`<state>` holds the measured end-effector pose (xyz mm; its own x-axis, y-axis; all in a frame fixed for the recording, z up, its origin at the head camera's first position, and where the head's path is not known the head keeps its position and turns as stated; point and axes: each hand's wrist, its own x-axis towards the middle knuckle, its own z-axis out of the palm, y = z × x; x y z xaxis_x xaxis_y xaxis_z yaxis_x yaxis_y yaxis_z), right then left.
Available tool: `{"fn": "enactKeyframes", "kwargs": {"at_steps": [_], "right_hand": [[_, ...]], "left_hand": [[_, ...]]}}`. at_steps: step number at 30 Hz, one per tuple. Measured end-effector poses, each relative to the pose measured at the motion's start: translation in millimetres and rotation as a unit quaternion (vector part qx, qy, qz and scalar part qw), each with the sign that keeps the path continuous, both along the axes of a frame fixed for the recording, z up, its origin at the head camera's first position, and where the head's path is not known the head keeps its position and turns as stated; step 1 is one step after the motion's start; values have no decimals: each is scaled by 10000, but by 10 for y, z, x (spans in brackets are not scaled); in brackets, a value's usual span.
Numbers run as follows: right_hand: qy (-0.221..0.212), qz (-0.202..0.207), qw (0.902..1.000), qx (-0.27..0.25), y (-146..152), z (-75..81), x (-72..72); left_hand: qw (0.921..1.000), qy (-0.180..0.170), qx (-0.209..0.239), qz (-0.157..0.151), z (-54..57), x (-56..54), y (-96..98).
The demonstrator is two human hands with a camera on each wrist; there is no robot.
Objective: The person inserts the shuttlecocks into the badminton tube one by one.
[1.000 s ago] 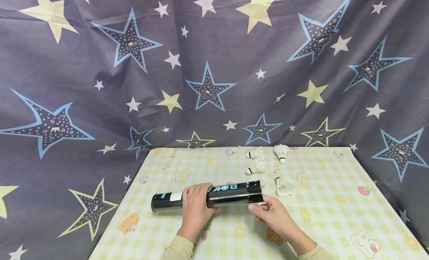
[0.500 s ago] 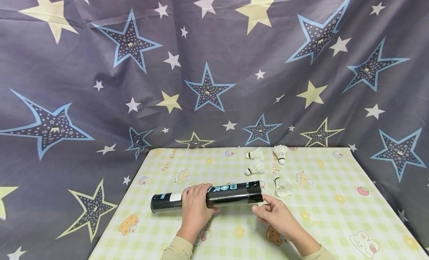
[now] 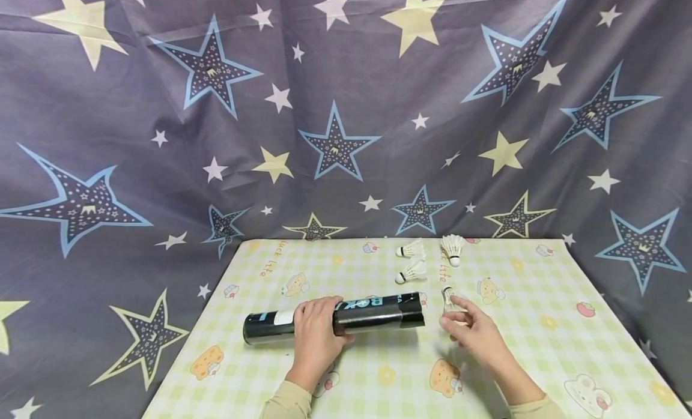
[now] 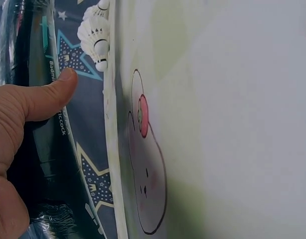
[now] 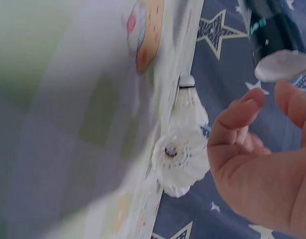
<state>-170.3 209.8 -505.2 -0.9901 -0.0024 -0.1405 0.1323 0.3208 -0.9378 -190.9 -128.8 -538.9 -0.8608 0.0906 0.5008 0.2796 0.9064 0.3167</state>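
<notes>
The black tube (image 3: 378,316) lay sideways in the left hand (image 3: 318,335), which gripped it round the middle. Just beyond the tube's right end, the nearest shuttlecock (image 3: 447,298) rested on the checked tablecloth (image 3: 513,371), partly hidden by the right hand (image 3: 476,335). That hand's thumb and fingers were loosely curved with a gap between them, holding nothing; whether they touched the feathers could not be told. Three more shuttlecocks (image 3: 412,270) lay farther back, before a star-printed curtain (image 3: 373,71).
</notes>
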Motion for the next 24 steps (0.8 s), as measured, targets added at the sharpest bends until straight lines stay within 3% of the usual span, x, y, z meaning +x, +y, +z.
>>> {"fn": "enactKeyframes", "kwargs": {"at_steps": [14, 24], "right_hand": [[-154, -98, 9997, 187, 129, -107, -157], [-161, -250, 9986, 445, 135, -113, -185]], "left_hand": [[10000, -48, -80, 0, 16, 12, -5], [10000, -49, -40, -50, 23, 28, -13]]}}
